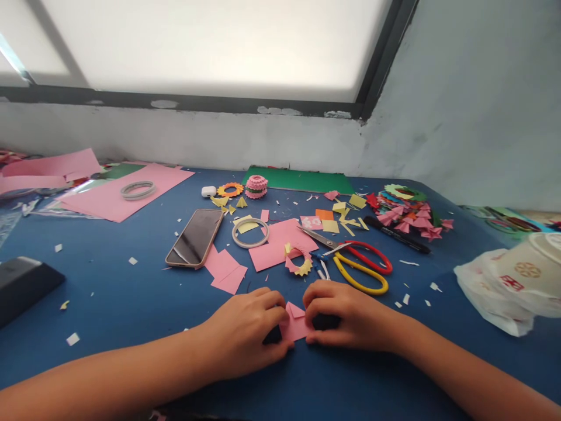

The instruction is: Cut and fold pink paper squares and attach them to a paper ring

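Note:
A small pink paper piece [294, 326] with a folded flap on top lies between my hands on the blue table. My left hand [250, 328] pinches its left side with curled fingers. On the right edge, my right hand [339, 316] grips the same paper between thumb and fingers. Just beyond sits a pink and yellow paper ring [298, 260], with scissors [350, 255] with red and yellow handles to its right. Pink squares [228, 273] lie beyond my left hand, next to a phone [195, 238].
A tape roll [250, 233] rests on pink and yellow paper. Folded paper pieces [409, 216] and a black marker [397, 234] lie at the right, near a bagged cup [521, 275]. A black object [26, 287] is at the left. Scraps dot the blue table [144, 310].

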{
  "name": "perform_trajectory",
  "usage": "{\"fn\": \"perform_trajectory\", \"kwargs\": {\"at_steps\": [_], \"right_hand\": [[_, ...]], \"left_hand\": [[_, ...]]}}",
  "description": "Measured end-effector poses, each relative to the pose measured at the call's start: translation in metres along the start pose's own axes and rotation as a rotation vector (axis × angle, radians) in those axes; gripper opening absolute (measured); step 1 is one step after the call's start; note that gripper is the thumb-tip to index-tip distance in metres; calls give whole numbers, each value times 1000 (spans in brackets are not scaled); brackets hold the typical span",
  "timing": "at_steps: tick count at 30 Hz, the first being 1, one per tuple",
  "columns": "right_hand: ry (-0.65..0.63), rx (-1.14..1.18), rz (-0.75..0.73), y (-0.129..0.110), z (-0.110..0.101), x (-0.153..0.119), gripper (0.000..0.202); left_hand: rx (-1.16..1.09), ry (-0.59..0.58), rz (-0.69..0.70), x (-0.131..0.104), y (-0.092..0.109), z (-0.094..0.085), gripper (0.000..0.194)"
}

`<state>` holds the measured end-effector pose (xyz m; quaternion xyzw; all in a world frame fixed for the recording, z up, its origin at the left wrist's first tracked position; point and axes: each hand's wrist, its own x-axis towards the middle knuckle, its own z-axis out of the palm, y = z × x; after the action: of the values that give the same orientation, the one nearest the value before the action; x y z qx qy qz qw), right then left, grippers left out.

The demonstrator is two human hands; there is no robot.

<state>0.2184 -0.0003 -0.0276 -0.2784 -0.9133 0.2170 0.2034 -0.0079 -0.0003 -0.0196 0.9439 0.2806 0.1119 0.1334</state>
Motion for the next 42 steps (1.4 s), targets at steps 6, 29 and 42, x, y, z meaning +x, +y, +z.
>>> {"fn": "perform_trajectory", "kwargs": {"at_steps": [6,29,42], "right_hand": [[14,-50,-33,0,4,2,11],[38,-14,279,-12,17,15,10],[48,23,286,-11,17,15,10]], "left_hand": [[-4,-6,-17,0,1,0,15],[-199,-34,-190,9,-3,-2,8],[203,-64,256,1,-5,-4,18]]}}
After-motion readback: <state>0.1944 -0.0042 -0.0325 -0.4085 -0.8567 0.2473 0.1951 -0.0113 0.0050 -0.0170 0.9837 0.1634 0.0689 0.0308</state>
